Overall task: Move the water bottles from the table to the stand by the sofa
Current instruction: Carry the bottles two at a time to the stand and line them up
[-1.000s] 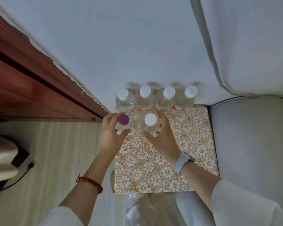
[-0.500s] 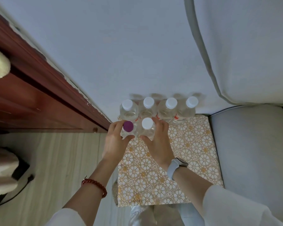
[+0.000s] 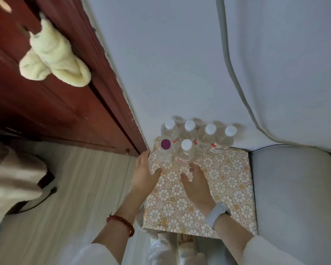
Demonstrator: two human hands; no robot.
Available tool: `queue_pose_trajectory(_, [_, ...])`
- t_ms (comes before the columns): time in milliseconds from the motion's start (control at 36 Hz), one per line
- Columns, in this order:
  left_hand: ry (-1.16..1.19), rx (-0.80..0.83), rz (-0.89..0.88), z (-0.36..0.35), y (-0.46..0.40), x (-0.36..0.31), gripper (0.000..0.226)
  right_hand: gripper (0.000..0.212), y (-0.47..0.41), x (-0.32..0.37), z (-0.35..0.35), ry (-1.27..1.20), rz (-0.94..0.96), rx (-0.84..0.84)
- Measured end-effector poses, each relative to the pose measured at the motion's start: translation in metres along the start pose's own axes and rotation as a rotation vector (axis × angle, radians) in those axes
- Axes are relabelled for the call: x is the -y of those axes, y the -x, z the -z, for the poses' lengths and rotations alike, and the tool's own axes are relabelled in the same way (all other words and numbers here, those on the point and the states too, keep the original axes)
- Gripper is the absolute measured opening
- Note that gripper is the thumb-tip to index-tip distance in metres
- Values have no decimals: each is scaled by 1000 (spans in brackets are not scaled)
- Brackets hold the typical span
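Note:
Several clear water bottles stand on the stand (image 3: 227,180), which has a gold floral-patterned top. A back row of white-capped bottles (image 3: 206,138) lines the wall. In front stand a purple-capped bottle (image 3: 165,152) and a white-capped bottle (image 3: 184,153). My left hand (image 3: 144,174) hovers just below and left of the purple-capped bottle, fingers relaxed, holding nothing. My right hand (image 3: 196,181) is just below the front white-capped bottle, fingers loose and apart from it.
A grey sofa seat (image 3: 294,197) borders the stand on the right, its back cushion (image 3: 285,64) above. A dark red wooden door (image 3: 55,92) with a pale yellow towel (image 3: 54,58) is on the left. Wood-look floor (image 3: 75,197) lies below it.
Both hands have let go of the two front bottles and drawn back toward me. The bottles stay standing on the stand. The camera has tilted, showing more of the door.

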State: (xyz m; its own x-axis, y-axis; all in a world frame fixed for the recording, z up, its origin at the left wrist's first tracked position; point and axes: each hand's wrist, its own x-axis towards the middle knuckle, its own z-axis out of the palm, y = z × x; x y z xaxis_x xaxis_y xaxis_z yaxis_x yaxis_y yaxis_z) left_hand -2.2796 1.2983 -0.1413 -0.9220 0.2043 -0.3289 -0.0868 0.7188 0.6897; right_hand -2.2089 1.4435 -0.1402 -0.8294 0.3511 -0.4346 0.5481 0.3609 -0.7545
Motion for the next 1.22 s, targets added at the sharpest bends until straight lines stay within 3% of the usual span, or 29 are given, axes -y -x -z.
queue_pose_trajectory(111, [11,-108,69,29,57,13,49,34,37,28,-10,114,64,261])
queue_pose_trajectory(250, [3,-339,194,101,152,45,41,28,94,95,-51,251,285,486])
queue_pose_trajectory(528, [-8,-910,559,232,450,167,38,23,320,189,-225,449,752,866])
queue_pose_trajectory(889, [293,-1486,1119,198,912,326,33,27,776,122,-424,696,1152,1543])
queue_pose_trajectory(1222, [395,-1825,1451,145,1177,417,30,28,1073,42,-550,887,1464,1865])
